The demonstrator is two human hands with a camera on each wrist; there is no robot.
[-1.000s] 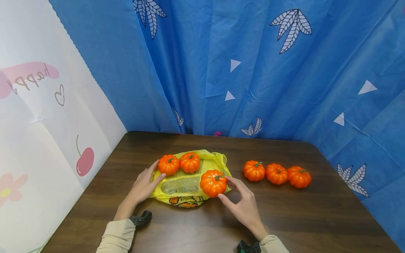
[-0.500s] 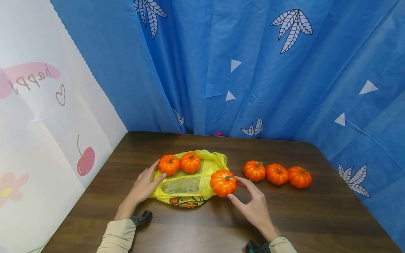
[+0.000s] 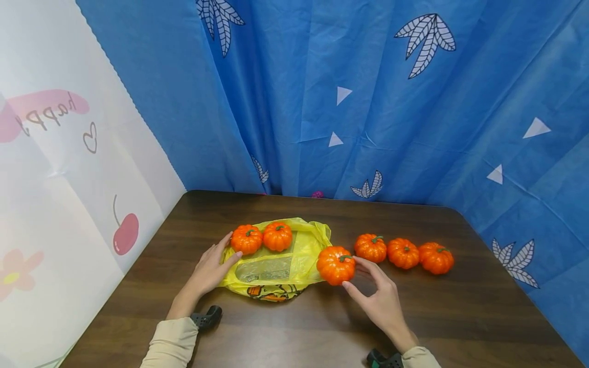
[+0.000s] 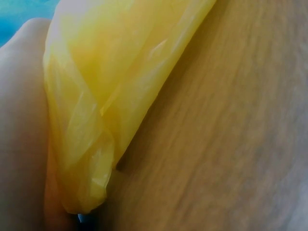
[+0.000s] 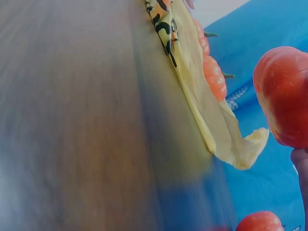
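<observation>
My right hand (image 3: pixel 377 294) holds an orange pumpkin (image 3: pixel 335 268) with a green stem between thumb and fingers, at the right edge of a yellow plastic bag (image 3: pixel 310 255). In the right wrist view the held pumpkin (image 5: pixel 284 96) hangs above the table. At the bag's left edge my left hand (image 3: pixel 209 268) grips the bag, its thumb over the rim beside a second pumpkin (image 3: pixel 246 240). A third pumpkin (image 3: pixel 277 236) sits next to that one on the bag. Yellow film (image 4: pixel 120 72) lies against the hand in the left wrist view.
Three more pumpkins stand in a row at the right: a near-left one (image 3: pixel 370 248), a middle one (image 3: pixel 403 253) and an outer one (image 3: pixel 436 258). A blue curtain (image 3: pixel 313 102) hangs behind the brown table (image 3: pixel 276 337). A white printed cloth (image 3: pixel 55 204) borders the left.
My right hand has carried its pumpkin to the right, from over the bag to its right edge, close to the row. My left hand and the other pumpkins have stayed in place.
</observation>
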